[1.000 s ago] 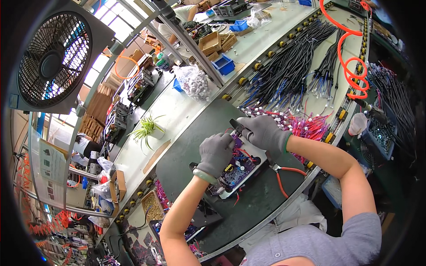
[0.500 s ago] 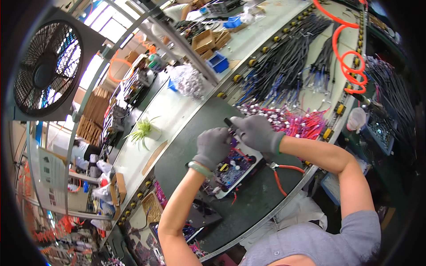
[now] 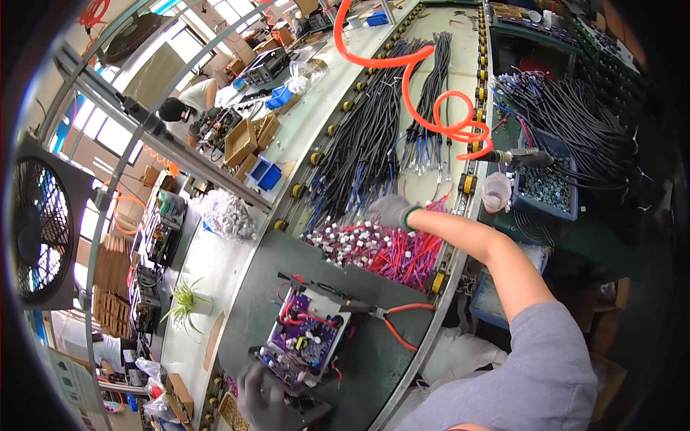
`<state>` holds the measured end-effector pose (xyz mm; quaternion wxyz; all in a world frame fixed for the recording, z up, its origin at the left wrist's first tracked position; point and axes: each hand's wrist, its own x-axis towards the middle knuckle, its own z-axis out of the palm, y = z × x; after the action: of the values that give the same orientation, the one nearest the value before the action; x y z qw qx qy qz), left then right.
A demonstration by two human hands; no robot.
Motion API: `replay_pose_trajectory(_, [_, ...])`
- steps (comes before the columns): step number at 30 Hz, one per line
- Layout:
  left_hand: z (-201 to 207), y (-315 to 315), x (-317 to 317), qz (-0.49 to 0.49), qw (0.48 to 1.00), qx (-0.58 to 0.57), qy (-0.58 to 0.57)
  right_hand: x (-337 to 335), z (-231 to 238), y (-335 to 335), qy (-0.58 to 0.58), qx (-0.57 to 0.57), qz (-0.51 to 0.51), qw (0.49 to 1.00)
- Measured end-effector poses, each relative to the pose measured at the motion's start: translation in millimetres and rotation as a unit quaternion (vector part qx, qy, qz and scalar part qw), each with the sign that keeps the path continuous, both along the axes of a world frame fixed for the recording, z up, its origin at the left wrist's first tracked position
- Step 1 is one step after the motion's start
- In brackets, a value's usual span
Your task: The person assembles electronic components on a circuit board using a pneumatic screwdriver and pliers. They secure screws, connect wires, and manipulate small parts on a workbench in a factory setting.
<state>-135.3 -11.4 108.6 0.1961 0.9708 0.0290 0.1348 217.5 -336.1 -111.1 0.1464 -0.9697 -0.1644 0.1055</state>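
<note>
My right hand (image 3: pixel 394 211), in a grey glove, reaches over a heap of red and purple wires with white connectors (image 3: pixel 366 244), at the lower ends of the long black cables (image 3: pixel 366 136). Its fingertips blend into the heap, so I cannot tell if they grip anything. My left hand (image 3: pixel 260 399), gloved and somewhat blurred, is at the near left with fingers apart, beside a purple circuit board (image 3: pixel 305 341) in a white-sided housing. Pliers with red handles (image 3: pixel 402 309) lie right of the board on the dark mat (image 3: pixel 248 327).
An orange coiled air hose (image 3: pixel 410 93) hangs over the cables, a tool at its end. At right stand a clear cup (image 3: pixel 496 190) and a blue bin of small parts (image 3: pixel 543 194). A potted plant (image 3: pixel 187 302), a blue tray (image 3: pixel 264 174) and a fan (image 3: pixel 39 223) are at left.
The view has swung right. Both hands were together over the board's far end; my right hand has moved away to the wires and my left down to the near left.
</note>
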Motion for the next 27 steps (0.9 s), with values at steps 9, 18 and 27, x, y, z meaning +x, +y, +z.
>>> replay_pose_trajectory(9, [-14.1, -20.8, -87.9, 0.116, 0.975, -0.189, -0.014, 89.0, -68.2, -34.4, -0.128, -0.171, -0.005, 0.977])
replay_pose_trajectory(18, [-33.0, -54.8, -76.3, -0.013, 0.98, -0.188, -0.067, 5.4, 29.1, -77.5, -0.292, 0.206, -0.068, 0.932])
replay_pose_trajectory(27, [-143.4, -147.0, -13.5, -0.041, 0.932, -0.279, 0.226, -249.5, 105.5, 14.2, -0.146, 0.327, 0.348, 0.866])
